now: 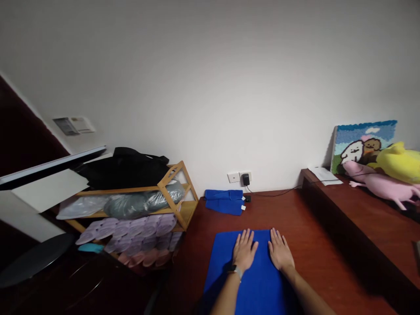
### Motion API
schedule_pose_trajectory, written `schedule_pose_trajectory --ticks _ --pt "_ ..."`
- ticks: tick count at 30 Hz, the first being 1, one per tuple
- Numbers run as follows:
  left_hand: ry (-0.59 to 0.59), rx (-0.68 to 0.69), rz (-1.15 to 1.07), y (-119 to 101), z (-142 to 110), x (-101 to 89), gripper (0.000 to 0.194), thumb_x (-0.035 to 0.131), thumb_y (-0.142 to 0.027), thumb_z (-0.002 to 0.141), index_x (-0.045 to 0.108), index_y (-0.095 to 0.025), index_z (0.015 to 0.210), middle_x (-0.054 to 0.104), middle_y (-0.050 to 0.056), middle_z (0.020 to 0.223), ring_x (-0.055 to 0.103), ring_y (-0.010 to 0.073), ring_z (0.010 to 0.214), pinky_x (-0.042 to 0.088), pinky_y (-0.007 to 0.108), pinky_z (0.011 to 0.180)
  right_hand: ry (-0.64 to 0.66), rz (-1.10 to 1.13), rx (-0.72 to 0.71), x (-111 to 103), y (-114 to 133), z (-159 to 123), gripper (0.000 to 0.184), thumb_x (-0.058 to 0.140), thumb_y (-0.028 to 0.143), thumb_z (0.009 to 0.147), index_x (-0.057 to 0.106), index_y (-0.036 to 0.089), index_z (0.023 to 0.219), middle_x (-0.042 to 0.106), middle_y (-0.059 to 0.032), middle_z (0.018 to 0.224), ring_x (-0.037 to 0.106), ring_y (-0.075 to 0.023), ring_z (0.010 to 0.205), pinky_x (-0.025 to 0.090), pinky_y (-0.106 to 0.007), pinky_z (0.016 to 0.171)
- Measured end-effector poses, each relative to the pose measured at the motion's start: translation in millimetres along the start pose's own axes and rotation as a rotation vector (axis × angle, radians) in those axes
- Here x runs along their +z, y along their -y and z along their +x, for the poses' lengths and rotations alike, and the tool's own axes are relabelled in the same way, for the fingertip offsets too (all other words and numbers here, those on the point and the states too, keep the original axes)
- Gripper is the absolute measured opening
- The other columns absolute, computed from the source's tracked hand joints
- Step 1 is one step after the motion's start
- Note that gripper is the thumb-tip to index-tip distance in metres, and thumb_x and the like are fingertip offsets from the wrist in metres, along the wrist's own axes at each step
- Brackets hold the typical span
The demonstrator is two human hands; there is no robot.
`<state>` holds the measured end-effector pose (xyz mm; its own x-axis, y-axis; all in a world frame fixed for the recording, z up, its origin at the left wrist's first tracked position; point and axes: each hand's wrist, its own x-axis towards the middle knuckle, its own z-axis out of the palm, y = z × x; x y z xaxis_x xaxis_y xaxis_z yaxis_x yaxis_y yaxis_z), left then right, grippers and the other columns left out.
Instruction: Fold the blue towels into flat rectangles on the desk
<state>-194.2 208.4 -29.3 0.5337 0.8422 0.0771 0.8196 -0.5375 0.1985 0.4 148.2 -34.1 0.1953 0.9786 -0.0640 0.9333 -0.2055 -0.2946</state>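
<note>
A blue cloth (263,258) lies spread flat on the reddish-brown desk (315,245), its near end running out of view. Both hands rest on it, palms down, fingers extended and gripping nothing, apart from each other: the left hand (244,253) inside the far edge, the right hand (281,253) along the right edge. A watch (235,270) is worn on the left wrist. Beyond, folded blue fabric (225,201) with white tags lies near the wall, below a black plug (246,179). Left of the desk: a wooden rack (187,213) holding slippers (151,225). Right, on a raised surface: a pink plush toy (383,183).
</note>
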Motion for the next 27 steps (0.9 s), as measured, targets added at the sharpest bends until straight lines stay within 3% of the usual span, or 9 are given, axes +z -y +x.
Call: schedule_pose_trajectory --ticks 4,7,17,20,24,27 --pt "-0.013 -0.213 0.059 77 -32 -26.4 0.068 0.017 -0.059 0.105 0.028 -0.022 0.161 0.026 0.007 0.168 0.021 0.025 0.156 0.021 0.05 0.128 0.0 0.016 0.013 1 0 0 0.069 0.012 0.042 0.102 0.016 0.008 0.162 0.016 -0.0058 0.17 0.011 -0.0194 0.158 0.005 -0.04 0.128" --pt "-0.031 -0.267 0.064 112 -50 -34.6 0.068 0.019 -0.057 0.105 0.028 -0.02 0.161 0.026 0.008 0.168 0.023 0.0257 0.156 0.023 0.049 0.127 0.004 0.012 0.018 3 -1 1 0.07 0.013 0.042 0.101 0.016 0.009 0.162 0.017 -0.0053 0.17 0.01 -0.0197 0.158 0.004 -0.039 0.128" --pt "-0.039 -0.242 0.026 123 -58 -34.1 0.066 0.018 -0.053 0.105 0.028 -0.018 0.161 0.028 0.009 0.167 0.027 0.0236 0.154 0.027 0.046 0.126 -0.016 0.015 0.015 4 0 -1 0.07 0.013 0.044 0.101 0.019 0.011 0.163 0.019 -0.005 0.17 0.013 -0.0193 0.157 0.007 -0.039 0.128" --pt "-0.055 -0.258 0.021 142 -89 -33.6 0.066 0.018 -0.052 0.106 0.032 -0.017 0.16 0.031 0.009 0.166 0.029 0.0221 0.153 0.028 0.045 0.126 -0.019 -0.001 0.008 5 0 -1 0.07 0.013 0.044 0.101 0.019 0.01 0.163 0.019 -0.005 0.17 0.013 -0.0196 0.157 0.007 -0.039 0.128" --pt "-0.136 -0.347 0.101 174 -152 -26.2 0.062 0.022 -0.047 0.105 0.037 -0.019 0.158 0.034 0.006 0.165 0.03 0.0229 0.153 0.029 0.047 0.126 -0.018 -0.017 0.004 7 -2 0 0.07 0.013 0.044 0.101 0.019 0.009 0.162 0.019 -0.0052 0.17 0.014 -0.0202 0.157 0.008 -0.04 0.128" --pt "-0.176 -0.394 0.151 181 -183 -26.6 0.061 0.024 -0.044 0.105 0.04 -0.015 0.156 0.036 0.008 0.164 0.032 0.0232 0.152 0.028 0.047 0.126 -0.028 -0.045 0.0 12 -5 -1 0.071 0.013 0.043 0.101 0.02 0.008 0.162 0.019 -0.0064 0.17 0.014 -0.0215 0.157 0.007 -0.041 0.128"
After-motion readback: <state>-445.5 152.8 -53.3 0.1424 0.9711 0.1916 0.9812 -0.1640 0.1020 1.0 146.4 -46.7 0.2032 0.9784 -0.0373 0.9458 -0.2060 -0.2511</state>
